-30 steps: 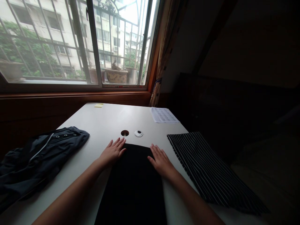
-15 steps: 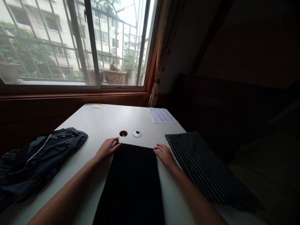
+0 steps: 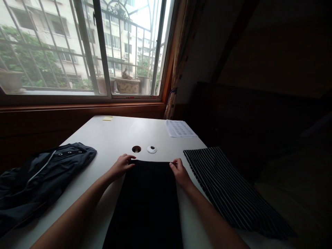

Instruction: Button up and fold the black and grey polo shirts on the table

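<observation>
A long black folded garment (image 3: 146,204) lies flat on the white table (image 3: 124,133), running from its middle toward me; its exact kind does not show. My right hand (image 3: 180,173) pinches the garment's far right corner between thumb and curled fingers. At the far left corner is my left hand (image 3: 123,164), its thumb over the cloth and its forefinger just beyond the edge, with a gap between them. The garment's near end runs out of view at the bottom.
Dark grey clothing (image 3: 46,180) with eyelets and a white stripe lies on the left. A black-and-white striped cloth (image 3: 233,190) rests on the right. Beyond the garment are a round table hole (image 3: 136,149), a white cap (image 3: 151,149), printed papers (image 3: 181,128) and a yellow note (image 3: 107,118).
My right hand has gone from loosely spread fingers to a pinch on the corner. My left hand's fingers have lifted and curled slightly. The garment's far edge now looks straighter and slightly raised at the right.
</observation>
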Tool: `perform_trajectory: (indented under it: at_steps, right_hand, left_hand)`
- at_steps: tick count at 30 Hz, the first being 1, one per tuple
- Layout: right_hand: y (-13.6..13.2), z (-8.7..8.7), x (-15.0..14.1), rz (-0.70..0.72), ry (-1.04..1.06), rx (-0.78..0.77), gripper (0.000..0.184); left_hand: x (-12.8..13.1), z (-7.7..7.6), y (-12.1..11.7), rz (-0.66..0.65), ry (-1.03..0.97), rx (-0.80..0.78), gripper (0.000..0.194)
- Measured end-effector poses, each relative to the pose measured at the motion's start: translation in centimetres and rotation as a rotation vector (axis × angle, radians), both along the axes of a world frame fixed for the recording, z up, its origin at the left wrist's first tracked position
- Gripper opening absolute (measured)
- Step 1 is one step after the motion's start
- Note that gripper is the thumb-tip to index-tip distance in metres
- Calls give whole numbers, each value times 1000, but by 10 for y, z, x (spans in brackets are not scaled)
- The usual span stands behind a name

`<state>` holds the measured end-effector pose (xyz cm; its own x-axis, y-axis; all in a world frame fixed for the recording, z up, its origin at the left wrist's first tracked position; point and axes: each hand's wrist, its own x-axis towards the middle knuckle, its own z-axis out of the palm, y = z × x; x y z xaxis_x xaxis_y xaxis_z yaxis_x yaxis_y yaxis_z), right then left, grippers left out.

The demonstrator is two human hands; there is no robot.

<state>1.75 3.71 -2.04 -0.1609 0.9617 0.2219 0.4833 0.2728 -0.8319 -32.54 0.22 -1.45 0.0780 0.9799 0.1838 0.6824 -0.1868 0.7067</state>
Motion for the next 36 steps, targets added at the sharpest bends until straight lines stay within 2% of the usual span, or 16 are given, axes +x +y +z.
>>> perform_trajectory:
  at_steps: [5,8,11,13,16,19,22,26,28,32,36]
  right_hand:
    - [-5,0,-7,9,107,-98,31]
    - [-17,2,-9,40,235,-231,40]
    - [-38,12,-7,81,442,-469,75]
    - [-54,21,-3,125,501,-588,96]
    - [-79,31,3,239,540,-674,105]
    - [-104,32,6,345,591,-666,101]
    - [-123,29,6,376,596,-657,92]
    - [-136,28,10,332,588,-670,73]
    - [-137,29,15,306,583,-645,68]
    - [-136,36,34,224,522,-567,63]
    - [-134,51,64,126,381,-440,61]
  left_hand:
    - [7,3,-2,14,-14,6,24]
    - [8,4,-3,27,18,19,18]
    - [10,5,-4,11,31,9,14]
    - [11,7,-5,-2,27,-21,15]
    - [14,11,-8,3,20,-78,20]
    - [17,16,-11,48,-76,-155,28]
    - [17,21,-19,70,-286,-255,47]
    - [16,27,-33,-17,-497,-388,88]
    - [19,30,-38,-76,-572,-419,98]
    - [40,33,-43,-176,-681,-416,98]
    - [77,40,-43,-212,-821,-343,90]
